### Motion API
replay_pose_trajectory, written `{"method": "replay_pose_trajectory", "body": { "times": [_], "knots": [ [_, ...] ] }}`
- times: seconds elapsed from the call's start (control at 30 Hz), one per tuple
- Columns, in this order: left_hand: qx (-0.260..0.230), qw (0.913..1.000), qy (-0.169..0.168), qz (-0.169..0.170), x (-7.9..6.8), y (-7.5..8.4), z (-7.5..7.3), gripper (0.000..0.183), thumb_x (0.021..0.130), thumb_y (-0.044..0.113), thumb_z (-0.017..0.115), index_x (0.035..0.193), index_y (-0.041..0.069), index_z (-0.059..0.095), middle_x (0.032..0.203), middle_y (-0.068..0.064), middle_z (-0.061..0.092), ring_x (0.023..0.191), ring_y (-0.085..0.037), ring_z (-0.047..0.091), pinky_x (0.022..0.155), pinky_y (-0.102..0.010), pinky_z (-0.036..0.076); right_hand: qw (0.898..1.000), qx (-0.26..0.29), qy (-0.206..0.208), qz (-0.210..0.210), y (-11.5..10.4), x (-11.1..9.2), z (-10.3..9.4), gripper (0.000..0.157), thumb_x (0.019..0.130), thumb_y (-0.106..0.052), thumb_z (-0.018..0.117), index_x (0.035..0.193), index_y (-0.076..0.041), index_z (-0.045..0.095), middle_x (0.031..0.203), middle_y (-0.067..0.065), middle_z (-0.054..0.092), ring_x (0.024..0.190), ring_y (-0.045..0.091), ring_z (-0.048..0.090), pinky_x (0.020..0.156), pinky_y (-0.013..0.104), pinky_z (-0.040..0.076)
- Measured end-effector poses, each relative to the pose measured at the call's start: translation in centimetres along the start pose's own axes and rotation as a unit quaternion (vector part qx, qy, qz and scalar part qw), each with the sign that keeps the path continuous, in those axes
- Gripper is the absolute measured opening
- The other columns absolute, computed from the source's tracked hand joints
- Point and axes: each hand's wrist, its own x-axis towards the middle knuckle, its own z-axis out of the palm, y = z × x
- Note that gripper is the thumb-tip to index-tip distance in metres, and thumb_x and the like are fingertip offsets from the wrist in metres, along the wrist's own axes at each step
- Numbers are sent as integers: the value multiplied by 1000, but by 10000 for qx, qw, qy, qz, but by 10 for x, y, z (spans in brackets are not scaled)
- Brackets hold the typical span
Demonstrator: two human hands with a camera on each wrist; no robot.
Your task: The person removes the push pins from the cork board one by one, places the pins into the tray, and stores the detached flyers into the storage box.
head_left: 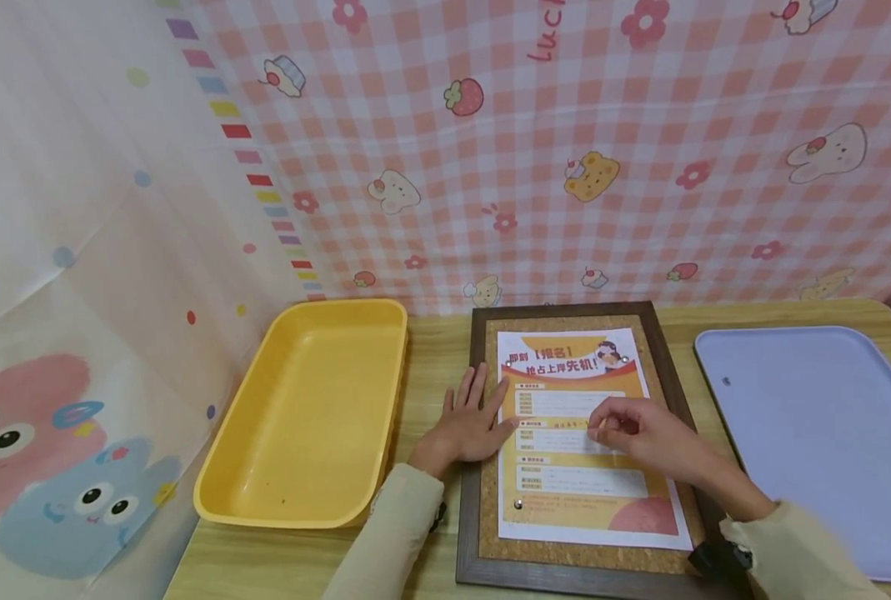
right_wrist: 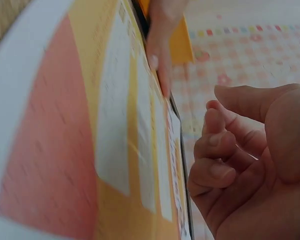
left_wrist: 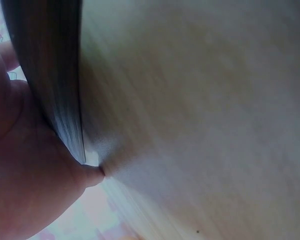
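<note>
A printed orange and white sheet [head_left: 580,517] lies on a dark-framed cork board [head_left: 580,554]. Small shiny pins mark its top corners and its lower left. My left hand [head_left: 471,429] rests with spread fingers across the board's left frame, the thumb and a fingertip reaching the paper's edge. In the left wrist view its palm lies against the dark frame [left_wrist: 52,75]. Over the middle right of the sheet is my right hand [head_left: 643,433], fingers curled and thumb near the index fingertip. The right wrist view shows these curled fingers [right_wrist: 215,145] beside the sheet, with nothing visible between them.
A yellow tray [head_left: 310,417] stands left of the board on the wooden table [head_left: 437,350]. To the right lies a pale blue tray [head_left: 828,433] with one small metallic piece [head_left: 726,382] in it. A checked pink cloth [head_left: 535,225] hangs behind.
</note>
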Motion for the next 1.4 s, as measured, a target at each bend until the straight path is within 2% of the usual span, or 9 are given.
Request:
{"method": "replay_pose_trajectory", "body": {
  "times": [0.1, 0.3, 0.47, 0.83, 1.03, 1.27, 1.4],
  "knots": [
    [7, 10000, 9, 11, 0, 0, 0, 68, 104, 56, 28, 161, 30, 2, 165, -3, -22, 151, -23, -21, 120, -55, -4, 9994, 3, -275, -193, -3, 1, 8, 1, 94, -10, 67, 94, -10, 67, 73, -2, 54, 64, 7, 49, 57, 23, 42],
    [-19, 10000, 32, 6, 0, 1, -1, 67, 104, 55, 28, 161, 30, 3, 165, -3, -21, 151, -22, -21, 120, -55, -4, 9979, 86, -563, -318, -9, 1, 22, 7, 93, -5, 65, 93, -13, 68, 72, -3, 55, 62, 6, 48, 57, 22, 41],
    [-7, 10000, 28, -36, 1, 2, -1, 67, 104, 55, 28, 161, 30, 4, 165, -3, -20, 151, -22, -21, 120, -55, -4, 9966, 153, -744, -326, -12, 2, 33, 2, 93, -12, 69, 93, -12, 67, 69, -5, 54, 58, 4, 46, 53, 21, 39],
    [20, 10000, 60, -12, 2, 1, -1, 66, 104, 54, 28, 161, 29, 4, 165, -4, -20, 151, -23, -20, 120, -55, -4, 9887, 257, -1373, -544, -19, 4, 52, 8, 92, -17, 71, 98, -12, 67, 67, -7, 54, 56, 2, 46, 54, 20, 40],
    [49, 10000, 40, -29, 3, -1, 1, 67, 104, 56, 27, 161, 30, 3, 165, -3, -21, 150, -22, -22, 120, -55, -5, 9853, 395, -1536, -636, -22, 5, 62, 14, 90, -19, 74, 99, -11, 67, 67, -8, 52, 58, 1, 46, 57, 20, 42],
    [-5, 10000, 46, -24, 2, -1, 1, 68, 104, 56, 28, 161, 30, 4, 165, -4, -20, 151, -22, -21, 120, -55, -4, 9847, 435, -1576, -611, -26, 4, 71, 14, 90, -17, 74, 100, -12, 66, 68, -8, 54, 58, 1, 47, 58, 20, 44],
    [-22, 10000, 60, -15, 3, -2, 1, 68, 104, 56, 29, 161, 30, 4, 165, -4, -20, 151, -23, -21, 120, -55, -4, 9835, 352, -1617, -733, -26, 4, 75, 16, 90, -18, 74, 101, -12, 65, 68, -10, 52, 58, -1, 46, 59, 20, 43]
  ]
}}
